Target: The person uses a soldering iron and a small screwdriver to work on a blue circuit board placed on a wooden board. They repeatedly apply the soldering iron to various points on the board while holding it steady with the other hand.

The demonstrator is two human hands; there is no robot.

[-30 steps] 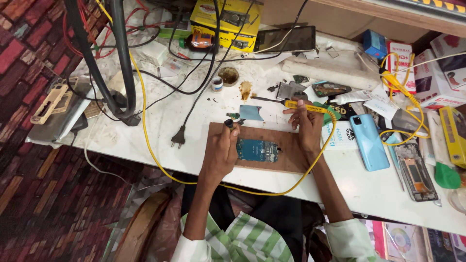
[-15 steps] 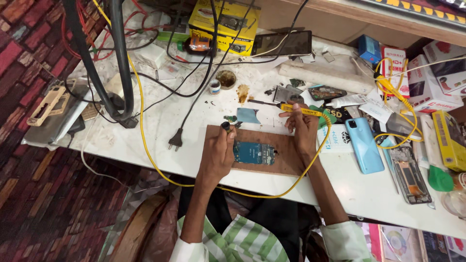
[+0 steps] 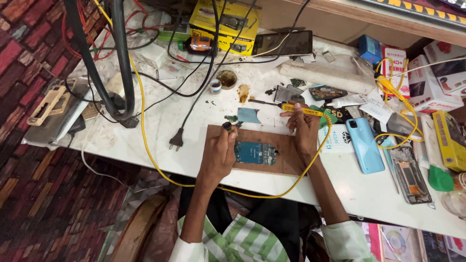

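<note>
On the white worktable [image 3: 145, 126], stained and cluttered, one brown wooden board [image 3: 286, 155] lies flat at the near edge, rectangular and matte. One blue circuit board [image 3: 255, 153] rests on its middle, small, flat and studded with components. Two hands work over it. Left hand [image 3: 218, 153] is clenched around a short dark cylindrical tool [image 3: 226, 127], held upright at the wooden board's far left corner, with the heel of the hand just beside the circuit board. Right hand [image 3: 303, 128] is curled about one yellow-handled soldering iron [image 3: 301, 109], lying level, its thin metal tip pointing left past the board's far edge. One yellow cable [image 3: 145, 121], smooth and rubbery, loops from the iron round the table's front. One light-blue phone [image 3: 364, 144], glossy, lies face down to the right; one black two-pin plug [image 3: 175, 140] lies to the left.
</note>
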